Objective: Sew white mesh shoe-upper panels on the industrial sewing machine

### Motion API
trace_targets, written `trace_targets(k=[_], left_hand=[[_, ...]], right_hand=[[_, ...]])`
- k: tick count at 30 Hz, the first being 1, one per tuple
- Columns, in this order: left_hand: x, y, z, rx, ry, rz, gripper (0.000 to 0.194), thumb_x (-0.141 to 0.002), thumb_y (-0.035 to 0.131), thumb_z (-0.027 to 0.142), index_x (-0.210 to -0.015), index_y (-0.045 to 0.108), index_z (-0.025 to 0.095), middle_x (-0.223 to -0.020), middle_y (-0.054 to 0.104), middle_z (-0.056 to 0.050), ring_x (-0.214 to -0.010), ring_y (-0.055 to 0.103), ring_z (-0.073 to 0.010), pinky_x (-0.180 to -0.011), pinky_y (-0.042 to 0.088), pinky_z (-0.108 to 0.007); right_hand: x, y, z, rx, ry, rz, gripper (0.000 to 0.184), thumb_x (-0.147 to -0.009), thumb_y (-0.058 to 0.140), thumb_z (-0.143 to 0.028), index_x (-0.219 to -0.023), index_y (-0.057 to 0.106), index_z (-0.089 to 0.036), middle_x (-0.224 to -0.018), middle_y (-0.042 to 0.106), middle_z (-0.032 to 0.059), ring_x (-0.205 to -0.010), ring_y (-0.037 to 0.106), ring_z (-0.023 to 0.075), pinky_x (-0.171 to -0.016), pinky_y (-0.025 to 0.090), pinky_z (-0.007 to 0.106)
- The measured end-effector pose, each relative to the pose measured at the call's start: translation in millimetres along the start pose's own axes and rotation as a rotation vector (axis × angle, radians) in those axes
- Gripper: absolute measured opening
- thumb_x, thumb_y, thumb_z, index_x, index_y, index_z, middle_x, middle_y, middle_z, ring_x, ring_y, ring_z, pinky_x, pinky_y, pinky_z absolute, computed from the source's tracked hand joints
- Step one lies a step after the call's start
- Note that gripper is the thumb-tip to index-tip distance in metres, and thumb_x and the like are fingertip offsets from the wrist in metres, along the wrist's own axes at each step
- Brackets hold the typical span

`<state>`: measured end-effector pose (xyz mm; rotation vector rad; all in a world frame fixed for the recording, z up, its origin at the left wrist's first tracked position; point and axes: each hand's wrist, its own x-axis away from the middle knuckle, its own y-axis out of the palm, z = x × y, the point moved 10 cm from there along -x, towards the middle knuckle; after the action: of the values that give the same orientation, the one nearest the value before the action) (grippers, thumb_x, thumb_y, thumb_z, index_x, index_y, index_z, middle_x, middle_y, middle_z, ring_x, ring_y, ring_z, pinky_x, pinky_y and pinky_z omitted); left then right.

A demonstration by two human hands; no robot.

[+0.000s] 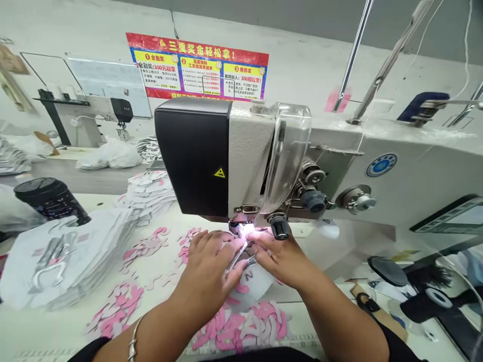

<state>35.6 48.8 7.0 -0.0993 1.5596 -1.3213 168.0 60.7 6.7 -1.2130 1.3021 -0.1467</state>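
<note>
Under the lit needle area of the sewing machine (243, 229), a white fabric piece (260, 284) with silver-grey strips and a printed letter N lies on the bed. My left hand (215, 259) grips its left side, with thumb and forefinger close together by a silver strip. From the right, my right hand (281, 254) holds the same piece, its fingertips bent in close to the presser foot. The hands and the machine head hide the needle tip and part of the piece. Small pink and white cutouts (226, 329) lie in front of the piece.
Stacked white fabric pieces (71, 261) stand at the left, with another stack (149, 191) behind. More pink cutouts (118, 309) lie left of my hands. A black tumbler (51, 198) leans at far left. Black tape-roll holder (430, 304) sits at right. Another sewing machine (90, 118) stands behind.
</note>
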Motion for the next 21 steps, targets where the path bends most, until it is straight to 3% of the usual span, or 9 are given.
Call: trace_targets(k=[6,13,21], left_hand=[[-2,-3.3,0,-0.019,-0.002,0.021,0.027,-0.091,0.057,0.024,-0.116,0.068,0.026,-0.108,0.068,-0.007,-0.110,0.057,-0.0277,-0.107,0.029,-0.052],[-5,-5.3,-5,0.003,-0.006,0.024,0.029,-0.091,0.057,0.022,-0.116,0.069,0.030,-0.104,0.070,-0.005,-0.113,0.057,-0.0275,-0.109,0.028,-0.052],[-9,-4.1,-20,0.029,-0.010,0.007,0.022,-0.091,0.060,0.024,-0.106,0.072,0.034,-0.106,0.072,-0.002,-0.114,0.057,-0.0265,-0.106,0.029,-0.051]], right_hand=[[-4,-1,-6,-0.019,-0.134,0.002,0.022,-0.091,0.055,-0.026,-0.105,0.071,-0.031,-0.099,0.072,-0.0008,-0.089,0.065,0.0179,-0.080,0.051,0.031],[-3,-2,-8,-0.019,-0.065,0.037,0.024,-0.088,0.060,-0.024,-0.107,0.071,-0.034,-0.103,0.071,-0.0003,-0.095,0.066,0.0197,-0.084,0.053,0.033],[-2,3,-8,0.079,0.070,-0.174,0.033,-0.091,0.060,-0.039,-0.123,0.066,-0.035,-0.091,0.065,0.0043,-0.083,0.063,0.0208,-0.072,0.054,0.034]])
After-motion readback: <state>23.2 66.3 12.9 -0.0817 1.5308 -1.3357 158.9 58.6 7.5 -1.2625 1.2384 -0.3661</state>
